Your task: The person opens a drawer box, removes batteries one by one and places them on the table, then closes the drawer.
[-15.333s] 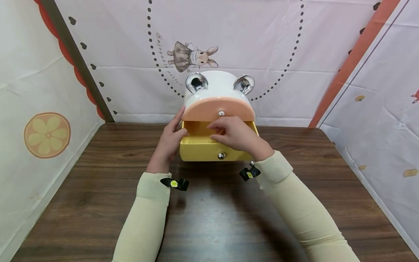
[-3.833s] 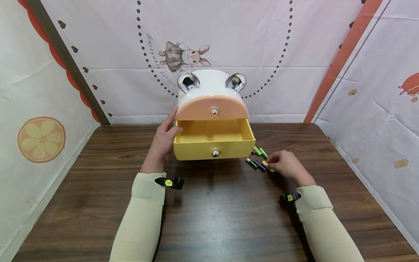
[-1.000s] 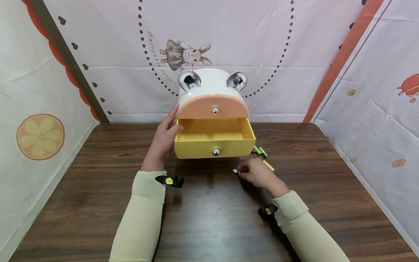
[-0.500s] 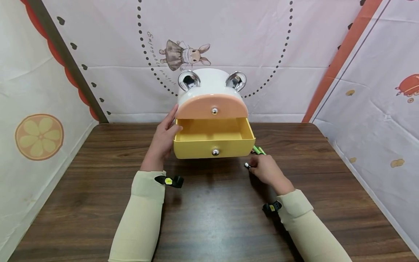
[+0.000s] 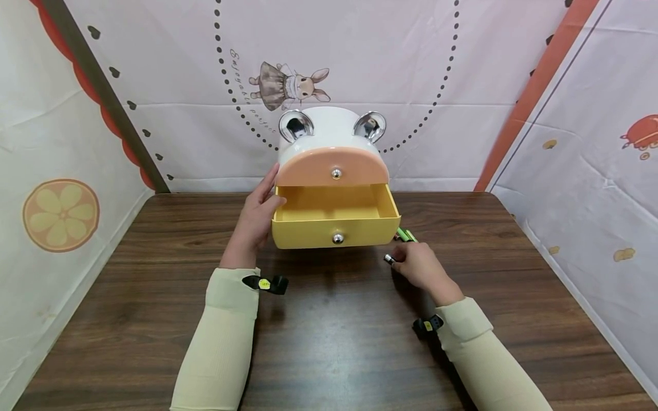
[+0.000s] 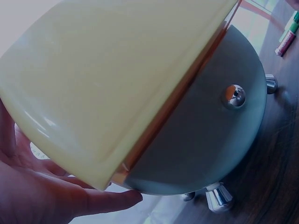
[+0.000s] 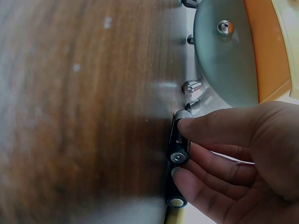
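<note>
A small white drawer cabinet (image 5: pixel 329 131) with silver ears stands at the back of the table. Its yellow drawer (image 5: pixel 303 234) is pulled out, and nothing shows inside. My left hand (image 5: pixel 253 221) lies along the cabinet's left side, fingers extended, thumb touching the drawer's rim. Low over the table, right of the drawer, my right hand (image 5: pixel 418 265) pinches a black battery (image 7: pixel 179 140) with a silver end. A second black battery (image 7: pixel 174 189) lies against it, one fingertip touching it. Part of a yellow battery (image 7: pixel 174 216) shows below these in the right wrist view.
Green batteries (image 5: pixel 405 234) lie beside the drawer's right front corner, partly behind my right hand. Above the yellow drawer is a closed peach drawer (image 5: pixel 313 168). A grey-green lower drawer (image 6: pixel 201 121) and silver feet (image 6: pixel 218 198) show in the left wrist view. Printed cloth (image 5: pixel 437 51) hangs behind.
Since a second ago my right hand has carried the black battery slightly right and away from me, covering the yellow one. Earlier it reached inside the drawer. My left hand has kept its place.
</note>
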